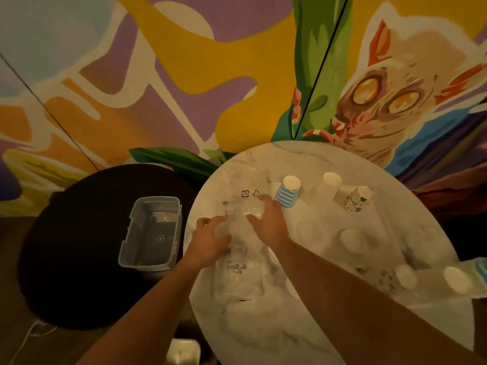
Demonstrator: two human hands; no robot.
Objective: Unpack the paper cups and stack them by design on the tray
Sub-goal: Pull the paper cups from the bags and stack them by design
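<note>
While both hands pinch the thin, crinkly, slippery plastic wrapper, light crushable cups await a gentle sidewall grip

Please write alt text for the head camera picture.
Both hands, left hand and right hand, hold clear plastic packaging on a round marble table. Upside-down paper cups stand behind it.
</note>
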